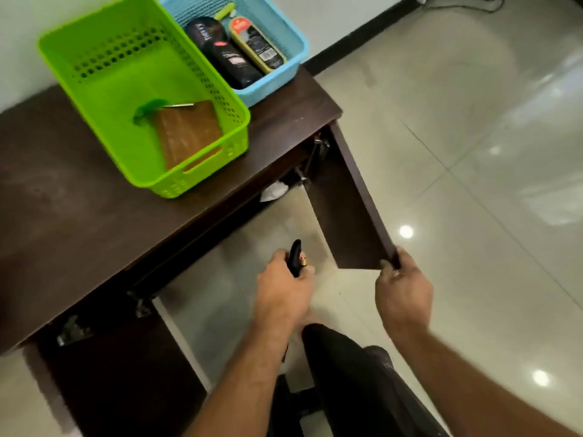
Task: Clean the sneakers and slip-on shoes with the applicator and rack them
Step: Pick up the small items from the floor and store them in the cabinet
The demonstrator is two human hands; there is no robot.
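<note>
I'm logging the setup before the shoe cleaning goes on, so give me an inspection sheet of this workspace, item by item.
Surface: dark wooden cabinet top, carrying two baskets.
Job's things: small black object with a gold part in the left hand, possibly the applicator; black bottle and shoe-polish applicator in the blue basket; no shoes seen.
Clutter: green basket holding a wooden-backed brush.
Grips: left hand holds the black object; right hand holds the edge of the open cabinet door.
Cables: one on the floor, top right.
Surroundings: glossy tiled floor, white wall, black skirting.
</note>
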